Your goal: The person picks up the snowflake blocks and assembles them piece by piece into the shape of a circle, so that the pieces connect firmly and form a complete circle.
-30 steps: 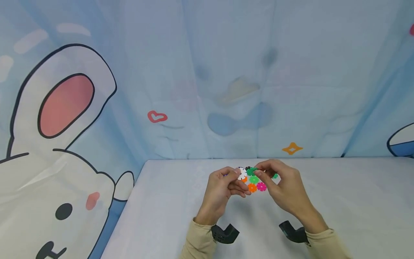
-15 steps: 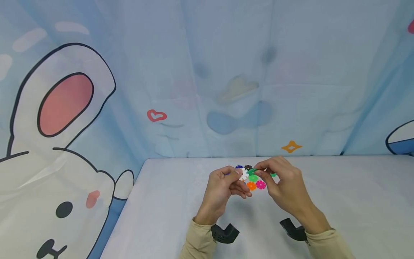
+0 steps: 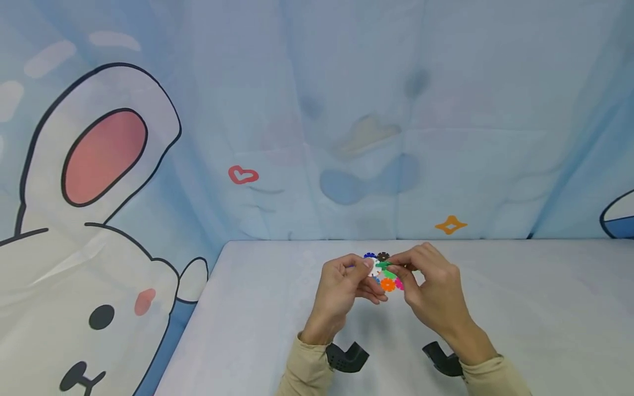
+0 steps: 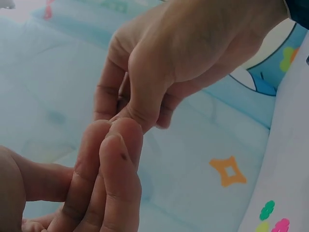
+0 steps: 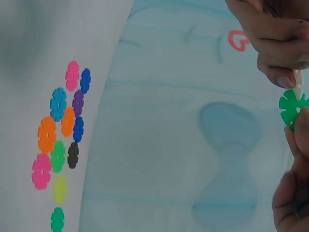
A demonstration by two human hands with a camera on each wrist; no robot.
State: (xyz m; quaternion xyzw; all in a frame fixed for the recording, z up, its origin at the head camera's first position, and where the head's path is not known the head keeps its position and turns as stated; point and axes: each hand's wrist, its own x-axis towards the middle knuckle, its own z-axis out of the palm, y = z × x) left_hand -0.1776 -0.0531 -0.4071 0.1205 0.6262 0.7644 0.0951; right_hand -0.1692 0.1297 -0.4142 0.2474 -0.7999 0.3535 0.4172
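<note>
Thumb and fingertips of my left hand (image 3: 342, 291) pinch a white notched snowflake disc (image 3: 375, 269). My right hand (image 3: 438, 294) pinches a green snowflake disc (image 5: 289, 107) between thumb and fingers. Both hands are raised above the table, their fingertips close together. In the right wrist view the green disc's edge meets the white disc (image 5: 298, 82); whether their notches are locked I cannot tell. Fingers hide both discs in the left wrist view.
Several loose snowflake discs lie flat on the white table (image 3: 262, 308) beyond the hands, among them an orange disc (image 5: 47, 135), a pink disc (image 5: 41, 171) and a black disc (image 5: 73, 155). A light blue printed curtain (image 3: 277, 110) hangs behind the table.
My right hand has moved slightly left, bringing the green disc closer to the white one and turning it more edge-on. The left hand has stayed nearly still.
</note>
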